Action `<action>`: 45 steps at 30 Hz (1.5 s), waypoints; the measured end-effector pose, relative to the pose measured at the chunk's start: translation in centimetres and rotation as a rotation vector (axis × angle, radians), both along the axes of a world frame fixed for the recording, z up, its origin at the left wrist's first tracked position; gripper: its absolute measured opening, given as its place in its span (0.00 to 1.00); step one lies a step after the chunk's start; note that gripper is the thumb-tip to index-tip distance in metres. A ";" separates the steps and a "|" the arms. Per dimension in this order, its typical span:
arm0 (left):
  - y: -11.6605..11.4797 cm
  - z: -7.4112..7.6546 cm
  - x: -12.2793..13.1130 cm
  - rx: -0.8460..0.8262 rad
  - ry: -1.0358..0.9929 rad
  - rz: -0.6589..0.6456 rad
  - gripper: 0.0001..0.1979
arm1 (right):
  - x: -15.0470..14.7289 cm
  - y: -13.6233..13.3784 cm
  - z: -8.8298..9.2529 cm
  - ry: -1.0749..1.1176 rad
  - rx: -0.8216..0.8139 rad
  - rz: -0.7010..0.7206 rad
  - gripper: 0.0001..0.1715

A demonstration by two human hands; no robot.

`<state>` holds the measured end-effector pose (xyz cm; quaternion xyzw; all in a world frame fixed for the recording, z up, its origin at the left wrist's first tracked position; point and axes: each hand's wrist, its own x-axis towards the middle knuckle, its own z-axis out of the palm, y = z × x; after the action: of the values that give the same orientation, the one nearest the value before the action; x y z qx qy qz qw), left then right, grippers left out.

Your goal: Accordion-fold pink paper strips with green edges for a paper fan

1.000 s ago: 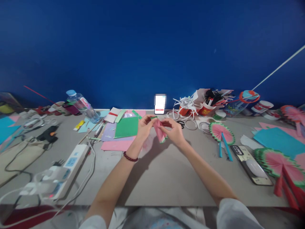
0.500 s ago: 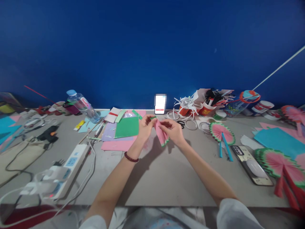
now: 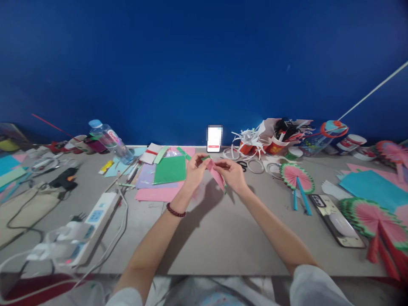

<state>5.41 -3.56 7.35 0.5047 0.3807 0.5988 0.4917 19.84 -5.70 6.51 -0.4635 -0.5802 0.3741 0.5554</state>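
A folded piece of pink paper (image 3: 217,176) with green edging is held between my two hands above the middle of the table. My left hand (image 3: 195,171) pinches its upper left side with thumb and fingers. On the right side, the thumb and fingers of my right hand (image 3: 232,173) grip the paper. Its lower end slants down to the right, and its inner folds are too small to make out. A green sheet (image 3: 170,169) lies just left of my left hand. Behind both hands stands a lit phone (image 3: 214,139), its screen partly blurred.
Pink and green paper fans (image 3: 297,177) lie to the right, near a patterned phone (image 3: 338,221) with a mouse on it. A power strip (image 3: 98,221), a glue gun (image 3: 65,179) and a bottle (image 3: 111,142) occupy the left. Black scissors (image 3: 242,165) rest behind my right hand.
The pink paper has turned in my fingers, so its lower part now looks narrower and more pointed. Both hands stay in nearly the same place.
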 end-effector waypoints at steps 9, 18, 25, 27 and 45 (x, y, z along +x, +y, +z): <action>-0.2 0.1 0.1 0.004 -0.053 -0.035 0.12 | -0.1 0.1 0.2 0.103 -0.115 -0.003 0.15; 0.1 -0.3 0.4 -0.033 -0.062 -0.011 0.13 | 0.1 0.3 0.0 0.148 -0.237 0.009 0.16; 0.0 0.0 0.3 -0.155 -0.082 -0.055 0.13 | -0.1 0.2 0.0 0.068 -0.156 0.003 0.13; 0.1 0.1 0.2 -0.138 -0.109 -0.019 0.13 | 0.0 0.0 0.3 0.102 -0.182 0.074 0.14; 0.4 1.0 -1.0 -0.169 -0.154 0.041 0.11 | 0.4 -0.6 1.0 0.022 -0.319 0.158 0.20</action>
<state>4.43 -3.12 8.39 0.4060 0.4010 0.6115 0.5481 20.21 -6.27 7.55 -0.4944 -0.5421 0.5089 0.4502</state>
